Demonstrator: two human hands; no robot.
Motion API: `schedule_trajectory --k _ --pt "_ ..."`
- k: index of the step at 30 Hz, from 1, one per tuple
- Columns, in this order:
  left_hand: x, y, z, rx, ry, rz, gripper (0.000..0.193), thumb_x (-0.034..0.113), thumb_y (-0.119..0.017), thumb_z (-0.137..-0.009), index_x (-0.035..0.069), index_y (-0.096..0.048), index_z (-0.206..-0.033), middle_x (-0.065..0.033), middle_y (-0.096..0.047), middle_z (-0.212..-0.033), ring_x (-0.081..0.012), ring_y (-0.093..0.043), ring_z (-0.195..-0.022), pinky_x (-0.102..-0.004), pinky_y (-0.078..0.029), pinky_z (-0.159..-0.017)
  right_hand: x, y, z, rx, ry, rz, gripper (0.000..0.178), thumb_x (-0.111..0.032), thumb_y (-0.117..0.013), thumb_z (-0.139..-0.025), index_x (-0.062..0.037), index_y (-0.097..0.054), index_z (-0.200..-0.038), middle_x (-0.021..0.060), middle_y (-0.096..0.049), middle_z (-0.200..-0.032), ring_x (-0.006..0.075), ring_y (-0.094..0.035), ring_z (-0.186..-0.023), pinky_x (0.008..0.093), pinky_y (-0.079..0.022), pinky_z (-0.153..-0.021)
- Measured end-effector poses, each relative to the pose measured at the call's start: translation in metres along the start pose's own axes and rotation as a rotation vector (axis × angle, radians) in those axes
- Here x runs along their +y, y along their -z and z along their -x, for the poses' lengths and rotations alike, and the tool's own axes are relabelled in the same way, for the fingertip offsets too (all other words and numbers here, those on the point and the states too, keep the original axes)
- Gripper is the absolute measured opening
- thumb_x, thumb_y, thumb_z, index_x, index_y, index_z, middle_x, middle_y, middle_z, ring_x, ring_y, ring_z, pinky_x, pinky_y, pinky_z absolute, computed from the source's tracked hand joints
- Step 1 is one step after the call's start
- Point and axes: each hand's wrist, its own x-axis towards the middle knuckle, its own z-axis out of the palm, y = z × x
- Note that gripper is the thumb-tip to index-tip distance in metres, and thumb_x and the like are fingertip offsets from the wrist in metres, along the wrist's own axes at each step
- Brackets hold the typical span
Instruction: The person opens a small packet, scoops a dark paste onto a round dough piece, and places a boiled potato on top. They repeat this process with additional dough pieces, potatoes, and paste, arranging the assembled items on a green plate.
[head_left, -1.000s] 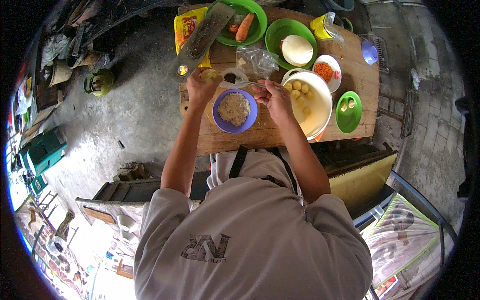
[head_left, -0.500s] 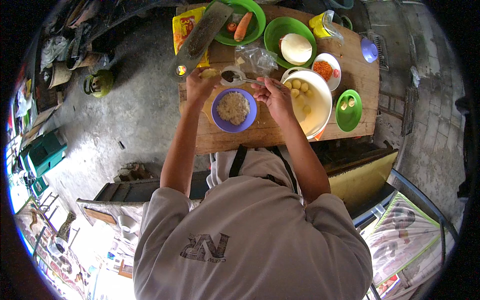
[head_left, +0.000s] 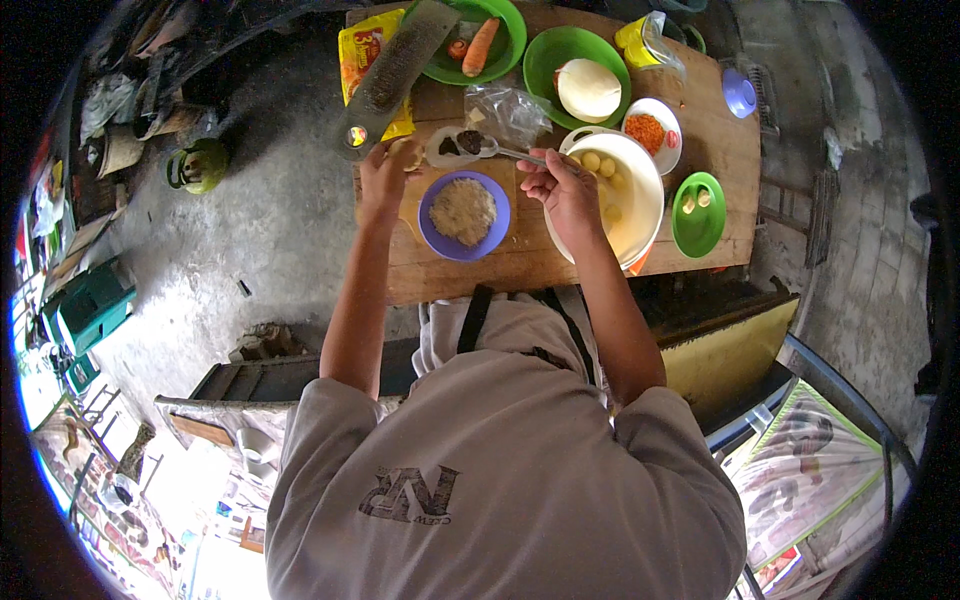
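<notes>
My left hand (head_left: pixel 383 188) is closed around a piece of pale dough (head_left: pixel 407 154) at the left part of the table. A metal spoon (head_left: pixel 516 154) is pinched in my right hand (head_left: pixel 568 202), its bowl loaded with a dark filling (head_left: pixel 471 141). The spoon's bowl is at the right rim of a small clear container (head_left: pixel 441 158), where more dark filling shows. Below both hands stands a purple bowl (head_left: pixel 482 252) with a pale, crumbly mass (head_left: pixel 463 210). Beside my right hand, a white pot (head_left: pixel 652 205) holds several pale round balls (head_left: pixel 606 166) in cloudy liquid.
At the back are a dark flat slab (head_left: pixel 400 75), a yellow packet (head_left: pixel 362 55), a green bowl with carrots (head_left: pixel 508 55), another with a white round piece (head_left: pixel 540 70) and a plastic bag (head_left: pixel 510 113). A white bowl (head_left: pixel 672 160), green dish (head_left: pixel 697 235) and purple cup (head_left: pixel 738 97) stand right.
My right hand has moved slightly right and the spoon has risen out of the small container with a heap of dark filling. My left hand, still holding the dough, has shifted slightly left.
</notes>
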Motion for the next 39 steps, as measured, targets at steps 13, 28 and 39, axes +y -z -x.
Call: schedule_trajectory --k 13,28,39 --pt "0.03 -0.019 0.036 -0.023 0.014 0.173 0.035 0.017 -0.06 -0.104 -0.011 -0.057 -0.126 -0.0231 -0.069 -0.116 -0.0315 -0.076 -0.098 -0.034 -0.068 -0.077 -0.036 0.06 0.022 -0.061 -0.012 -0.202 0.031 -0.026 -0.062 -0.106 0.0004 -0.068 -0.121 0.018 -0.077 -0.106 0.0186 -0.071 -0.078 0.0316 -0.056 -0.077" --pt "-0.038 -0.284 0.138 -0.184 0.013 0.208 0.033 0.017 -0.062 -0.105 -0.006 -0.06 -0.128 -0.0163 -0.071 -0.116 -0.0271 -0.073 -0.103 -0.0403 -0.063 -0.093 -0.152 0.278 0.049 -0.193 0.032 -0.132 0.036 -0.028 -0.06 -0.107 0.0021 -0.069 -0.123 0.0184 -0.077 -0.106 0.0179 -0.071 -0.077 0.0302 -0.055 -0.073" --pt "-0.141 -0.473 0.17 -0.369 0.43 0.239 0.071 0.064 -0.05 -0.104 0.001 -0.052 -0.138 -0.0192 -0.064 -0.131 -0.035 -0.067 -0.119 -0.051 -0.053 -0.108 -0.18 0.436 0.101 0.112 0.111 -0.077 0.036 -0.028 -0.059 -0.108 0.0033 -0.068 -0.123 0.0189 -0.076 -0.105 0.0201 -0.07 -0.077 0.033 -0.055 -0.073"
